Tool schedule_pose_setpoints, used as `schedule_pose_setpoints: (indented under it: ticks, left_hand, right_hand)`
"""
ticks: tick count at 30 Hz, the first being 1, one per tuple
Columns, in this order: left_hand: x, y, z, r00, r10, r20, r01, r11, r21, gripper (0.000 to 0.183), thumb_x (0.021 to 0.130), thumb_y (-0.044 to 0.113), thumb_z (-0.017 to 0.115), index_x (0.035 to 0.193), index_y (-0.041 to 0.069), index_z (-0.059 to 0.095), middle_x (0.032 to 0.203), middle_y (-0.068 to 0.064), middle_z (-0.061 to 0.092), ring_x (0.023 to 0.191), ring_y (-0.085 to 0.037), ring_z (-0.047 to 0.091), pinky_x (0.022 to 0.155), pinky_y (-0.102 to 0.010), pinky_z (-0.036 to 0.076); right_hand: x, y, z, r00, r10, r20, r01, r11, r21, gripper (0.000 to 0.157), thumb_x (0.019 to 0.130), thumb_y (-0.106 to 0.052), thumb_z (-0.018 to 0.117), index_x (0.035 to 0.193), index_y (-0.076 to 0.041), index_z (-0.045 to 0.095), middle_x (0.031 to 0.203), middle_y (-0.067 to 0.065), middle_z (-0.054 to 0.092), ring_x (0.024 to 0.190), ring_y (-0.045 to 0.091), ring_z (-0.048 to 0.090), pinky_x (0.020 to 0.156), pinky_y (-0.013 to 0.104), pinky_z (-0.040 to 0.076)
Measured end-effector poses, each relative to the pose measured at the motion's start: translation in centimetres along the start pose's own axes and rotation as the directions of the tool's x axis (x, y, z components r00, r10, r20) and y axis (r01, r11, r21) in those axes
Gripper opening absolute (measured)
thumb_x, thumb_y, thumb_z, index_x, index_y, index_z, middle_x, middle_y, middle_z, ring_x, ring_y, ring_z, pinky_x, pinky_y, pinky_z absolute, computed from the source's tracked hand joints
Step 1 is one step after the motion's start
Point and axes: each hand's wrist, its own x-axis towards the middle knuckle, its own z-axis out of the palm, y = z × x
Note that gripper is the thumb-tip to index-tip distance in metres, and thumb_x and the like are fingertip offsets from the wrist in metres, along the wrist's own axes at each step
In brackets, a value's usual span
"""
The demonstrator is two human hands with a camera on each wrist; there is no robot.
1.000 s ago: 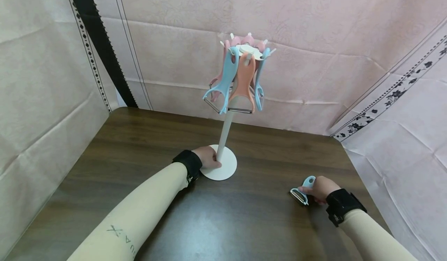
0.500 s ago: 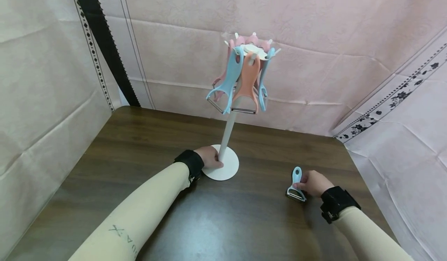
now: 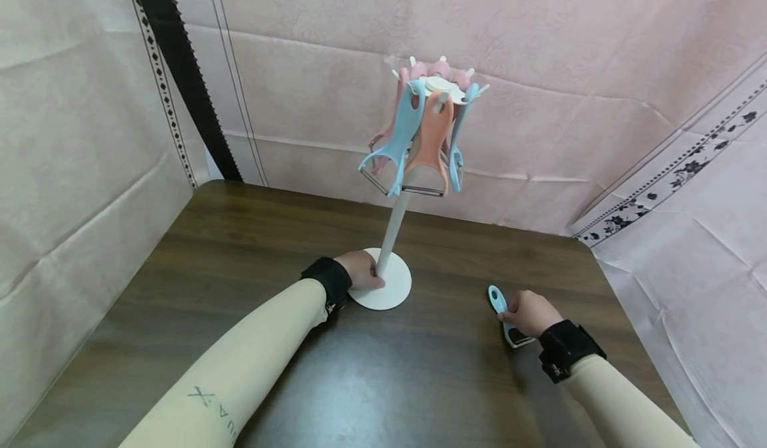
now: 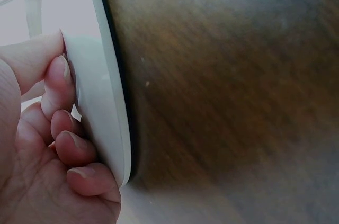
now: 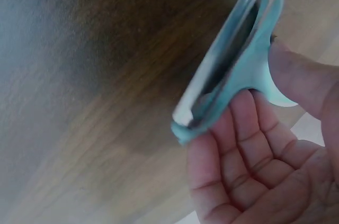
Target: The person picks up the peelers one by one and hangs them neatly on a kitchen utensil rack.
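A white display stand [image 3: 396, 231] with a round base [image 3: 392, 296] carries several hanging Y-shaped peelers. At its foot my left hand [image 3: 361, 269] holds the stand low down; up close in the left wrist view, the curled fingers [image 4: 74, 147] lie against the white base [image 4: 98, 75]. Over the table's right part, my right hand [image 3: 530, 313] pinches a light blue peeler [image 3: 497, 299] between thumb and fingers. Its metal blade [image 5: 220, 57] faces away from the palm in the right wrist view, with the fingertips behind the blue frame. The thumb covers part of the handle.
On the stand's hooks hang blue peelers [image 3: 400, 142], an orange peeler [image 3: 433, 138] and pink peelers [image 3: 440, 68]. Underneath is a brown wood-grain table [image 3: 269, 228]. Pale patterned cloth [image 3: 299, 88] surrounds it at the back and sides.
My right hand has moved a little to the left with the blue peeler. The peeler has turned, its handle end swinging left and its blade right. My left hand stays at the stand's base.
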Motion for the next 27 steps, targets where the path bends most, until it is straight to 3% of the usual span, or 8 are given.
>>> schedule_pose_setpoints:
  ticks: [4, 15, 20, 27]
  left_hand:
    - [0.0, 0.1, 0.0, 1.000, 0.000, -0.002, 0.000, 1.000, 0.002, 0.033, 0.091, 0.032, 0.067, 0.107, 0.003, 0.070, 0.090, -0.003, 0.065, 0.084, -0.019, 0.056, 0.083, -0.033, 0.045]
    - [2.0, -0.4, 1.2, 0.999, -0.047, -0.012, 0.047, 0.999, 0.008, 0.031, 0.088, 0.035, 0.069, 0.099, 0.006, 0.070, 0.086, -0.002, 0.064, 0.080, -0.019, 0.057, 0.081, -0.034, 0.047]
    - [1.6, -0.4, 1.1, 0.998, -0.066, -0.014, 0.066, 0.998, -0.013, 0.036, 0.089, 0.039, 0.068, 0.099, 0.005, 0.070, 0.088, -0.003, 0.065, 0.082, -0.019, 0.058, 0.082, -0.035, 0.047]
    - [1.3, -0.4, 0.8, 0.999, -0.050, -0.019, 0.050, 0.999, -0.007, 0.037, 0.090, 0.040, 0.066, 0.098, 0.004, 0.070, 0.088, -0.004, 0.066, 0.082, -0.018, 0.059, 0.082, -0.034, 0.047]
  right_hand:
    - [0.0, 0.1, -0.1, 1.000, -0.009, -0.020, 0.009, 1.000, 0.020, 0.022, 0.083, -0.020, 0.075, 0.072, -0.006, 0.062, 0.065, 0.000, 0.056, 0.057, 0.016, 0.051, 0.053, 0.031, 0.038]
    - [-0.3, -0.5, -0.4, 0.995, -0.070, -0.064, 0.071, 0.997, 0.025, 0.015, 0.081, -0.013, 0.076, 0.079, -0.003, 0.065, 0.072, 0.002, 0.060, 0.062, 0.016, 0.054, 0.058, 0.033, 0.042]
    - [-0.4, -0.8, -0.6, 0.993, -0.096, -0.062, 0.098, 0.995, 0.025, 0.010, 0.084, -0.010, 0.072, 0.079, -0.003, 0.067, 0.072, 0.001, 0.061, 0.064, 0.015, 0.054, 0.060, 0.034, 0.044]
    - [-0.2, -1.0, -1.4, 0.984, -0.122, -0.132, 0.128, 0.991, 0.036, 0.013, 0.087, -0.012, 0.070, 0.079, -0.003, 0.065, 0.071, 0.000, 0.060, 0.063, 0.015, 0.053, 0.060, 0.035, 0.043]
